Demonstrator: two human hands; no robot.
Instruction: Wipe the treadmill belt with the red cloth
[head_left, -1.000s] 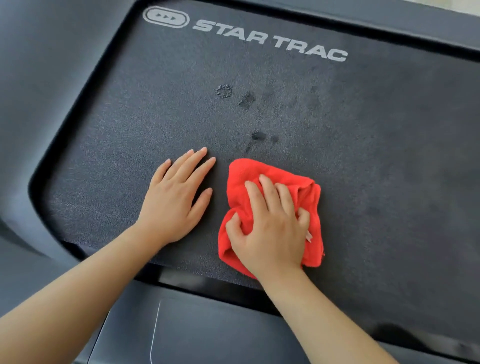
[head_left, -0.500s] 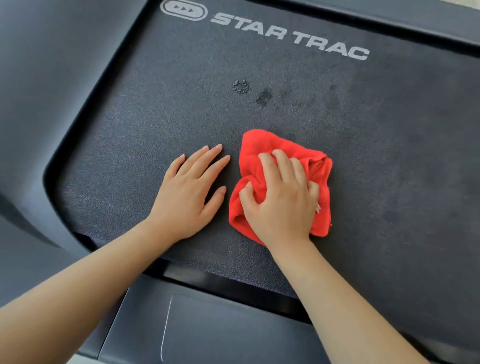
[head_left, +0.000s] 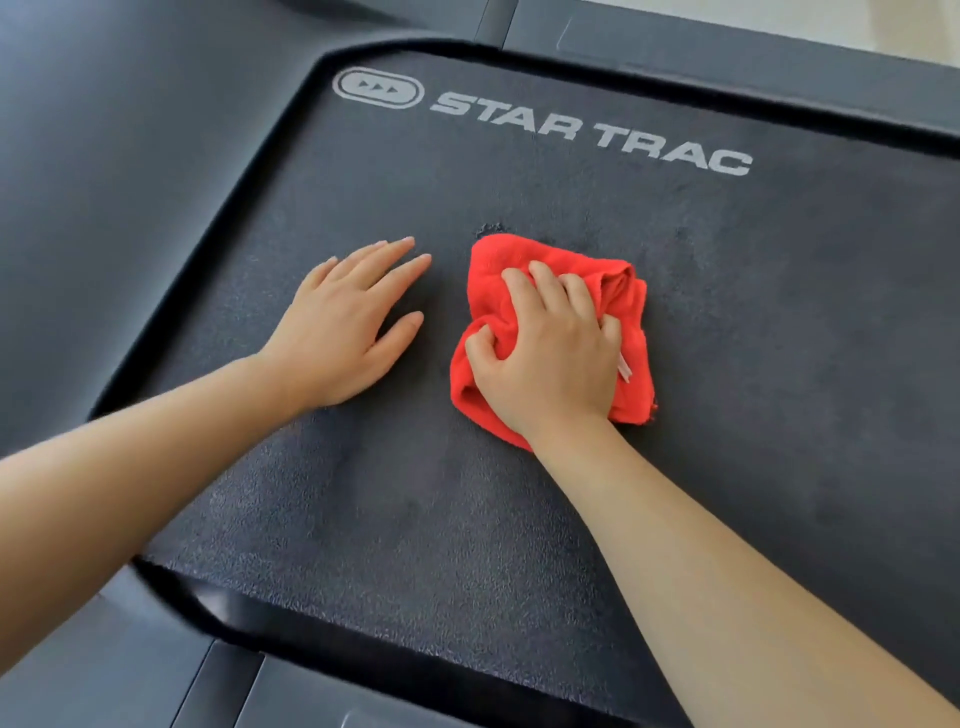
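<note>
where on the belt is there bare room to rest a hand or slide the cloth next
The treadmill belt is bare to the right of the red cloth, and also near the bottom edge between the two forearms. The middle is crowded: the left hand lies flat beside the cloth, the right hand grips it, and a dark spot sits at the cloth's top edge.

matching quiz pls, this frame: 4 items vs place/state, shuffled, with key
1. left hand
2. right hand
3. red cloth
4. STAR TRAC logo

A. printed white near the belt's far edge
B. bunched on the belt under a hand
C. flat on the treadmill belt, palm down, holding nothing
D. gripping the cloth, fingers curled

Pairs: 1-C, 2-D, 3-B, 4-A
</note>
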